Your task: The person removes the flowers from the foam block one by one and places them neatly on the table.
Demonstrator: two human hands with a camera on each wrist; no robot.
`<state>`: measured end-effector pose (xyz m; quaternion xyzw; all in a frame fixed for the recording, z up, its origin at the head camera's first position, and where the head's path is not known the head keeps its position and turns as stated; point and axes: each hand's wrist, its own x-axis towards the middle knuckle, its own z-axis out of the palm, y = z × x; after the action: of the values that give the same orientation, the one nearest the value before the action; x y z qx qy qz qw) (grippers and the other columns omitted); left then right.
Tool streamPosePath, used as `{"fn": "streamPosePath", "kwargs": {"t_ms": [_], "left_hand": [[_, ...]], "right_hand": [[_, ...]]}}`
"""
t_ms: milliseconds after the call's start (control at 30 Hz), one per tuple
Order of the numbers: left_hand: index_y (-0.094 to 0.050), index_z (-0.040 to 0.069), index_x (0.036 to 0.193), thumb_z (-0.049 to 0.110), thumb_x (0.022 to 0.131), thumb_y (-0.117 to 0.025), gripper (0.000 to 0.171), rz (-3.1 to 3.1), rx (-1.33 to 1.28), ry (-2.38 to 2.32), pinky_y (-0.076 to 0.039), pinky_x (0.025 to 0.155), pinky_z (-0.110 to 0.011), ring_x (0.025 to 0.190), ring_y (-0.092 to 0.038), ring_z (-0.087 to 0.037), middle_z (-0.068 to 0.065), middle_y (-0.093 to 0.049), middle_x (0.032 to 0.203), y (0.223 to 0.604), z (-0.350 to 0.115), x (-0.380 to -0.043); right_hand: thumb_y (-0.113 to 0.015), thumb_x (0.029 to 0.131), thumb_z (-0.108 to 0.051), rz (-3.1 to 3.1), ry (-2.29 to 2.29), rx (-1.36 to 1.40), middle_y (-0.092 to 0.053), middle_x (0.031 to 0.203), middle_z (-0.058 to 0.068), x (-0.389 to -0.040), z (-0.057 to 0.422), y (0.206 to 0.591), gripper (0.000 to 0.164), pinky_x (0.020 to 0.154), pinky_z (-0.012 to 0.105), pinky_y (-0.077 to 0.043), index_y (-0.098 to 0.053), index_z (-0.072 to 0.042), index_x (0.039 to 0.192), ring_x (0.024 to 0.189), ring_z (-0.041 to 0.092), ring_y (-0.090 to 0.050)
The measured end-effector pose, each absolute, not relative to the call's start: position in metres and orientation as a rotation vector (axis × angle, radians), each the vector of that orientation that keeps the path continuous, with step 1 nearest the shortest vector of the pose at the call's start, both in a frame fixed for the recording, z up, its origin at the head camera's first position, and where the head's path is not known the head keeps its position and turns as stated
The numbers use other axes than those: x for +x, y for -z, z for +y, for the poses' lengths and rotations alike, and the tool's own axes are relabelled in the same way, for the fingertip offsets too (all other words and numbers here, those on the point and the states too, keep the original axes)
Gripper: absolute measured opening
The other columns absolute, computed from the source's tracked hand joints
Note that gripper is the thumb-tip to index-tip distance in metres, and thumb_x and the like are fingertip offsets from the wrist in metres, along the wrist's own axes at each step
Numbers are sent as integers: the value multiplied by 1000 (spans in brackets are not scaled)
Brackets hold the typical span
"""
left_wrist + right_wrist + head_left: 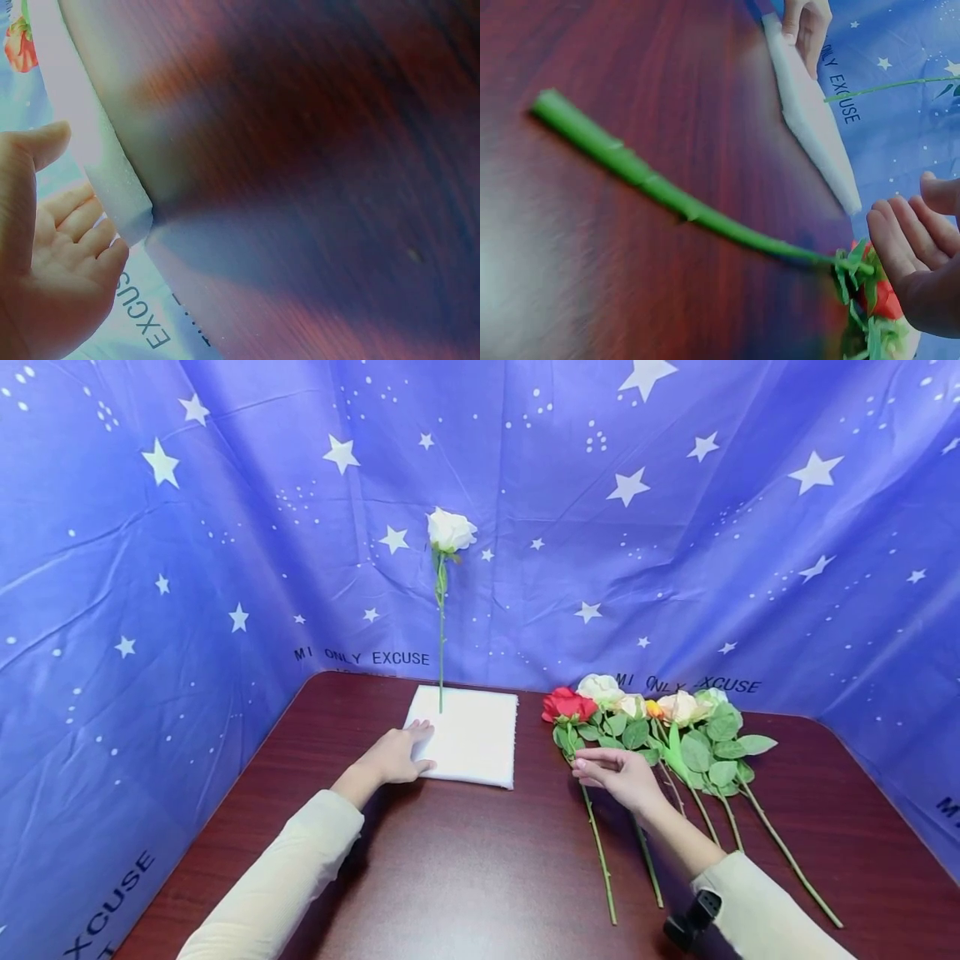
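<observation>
My left hand (393,754) rests on the left side of a white foam block (476,743), fingers spread on top and thumb at its near edge. A white rose (452,531) stands upright, its stem in the back of the block. My right hand (626,777) is at the upper stem of a red rose (567,704) lying on the table. In the right wrist view, the thumb and fingers of the right hand (926,255) are apart, beside the red bloom, with the green stem (660,187) stretching away from them.
Right of the red rose lie several flowers, among them a cream rose (678,708) and an orange bloom (655,709), with stems pointing toward me. The dark wooden table (465,868) backs onto a blue star-patterned cloth (510,568).
</observation>
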<state>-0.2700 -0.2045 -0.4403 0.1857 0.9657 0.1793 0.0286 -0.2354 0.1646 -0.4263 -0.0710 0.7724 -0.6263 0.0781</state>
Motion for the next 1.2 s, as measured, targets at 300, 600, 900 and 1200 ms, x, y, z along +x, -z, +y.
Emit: {"fn": "streamPosePath", "kwargs": {"t_ms": [300, 600, 900, 1200], "left_hand": [[-45, 1, 141, 30, 88, -67, 65, 2991, 550, -564, -32, 117, -44, 143, -36, -30, -13, -43, 151, 445, -207, -272], [-45, 0, 141, 30, 88, -67, 65, 2981, 559, -579, -31, 117, -44, 143, -36, -30, -14, -43, 150, 443, -207, -272], [-45, 1, 142, 30, 88, -66, 65, 2987, 575, -543, -33, 116, -44, 143, -36, -30, -14, -42, 151, 440, -209, -275], [-46, 0, 141, 29, 87, -68, 65, 2975, 590, -556, -33, 117, -43, 142, -37, -30, -15, -43, 150, 442, -209, -276]], "right_hand": [[-66, 90, -11, 2337, 1913, -315, -67, 113, 27, -263, 129, 421, 41, 84, 39, -58, -59, 13, 122, 85, 10, -73], [-63, 91, -5, 2265, 1965, -467, -59, 122, 35, -289, 86, 409, 37, 89, 47, -55, -58, 14, 122, 85, 4, -71], [-67, 88, -8, 2302, 1976, -483, -65, 117, 29, -317, 42, 396, 36, 82, 34, -59, -63, 8, 120, 81, 3, -70], [-66, 90, -10, 2269, 2025, -417, -65, 121, 24, -339, 1, 396, 35, 85, 28, -58, -63, 2, 123, 92, 10, -71]]}}
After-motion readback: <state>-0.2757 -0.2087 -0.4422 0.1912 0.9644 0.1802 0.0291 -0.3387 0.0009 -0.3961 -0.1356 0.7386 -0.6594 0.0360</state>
